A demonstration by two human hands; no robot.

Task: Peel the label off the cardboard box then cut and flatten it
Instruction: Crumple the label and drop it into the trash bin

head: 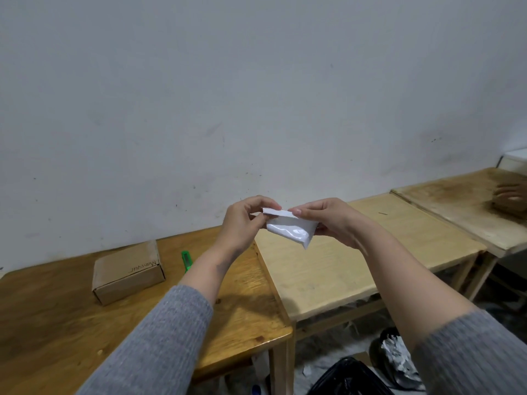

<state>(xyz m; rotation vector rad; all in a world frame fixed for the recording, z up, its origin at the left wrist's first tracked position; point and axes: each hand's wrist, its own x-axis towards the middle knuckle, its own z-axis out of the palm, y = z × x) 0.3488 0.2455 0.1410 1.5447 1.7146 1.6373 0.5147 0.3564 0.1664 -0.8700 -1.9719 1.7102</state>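
From the head cam, both hands, left hand [242,220] and right hand [328,220], pinch a peeled white label [291,228] up in the air while the closed cardboard box [128,272], some unreadable scribble on top, sits on the counter [57,323] near a green cutter [186,260].

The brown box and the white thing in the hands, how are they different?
The cardboard box is brown; the label is white and shiny. The box rests on the darker wooden table, untouched; the label is held in the air, pinched by the left hand and right hand. The box is a closed, stiff block; the label is thin and folded over. The box looks bigger.
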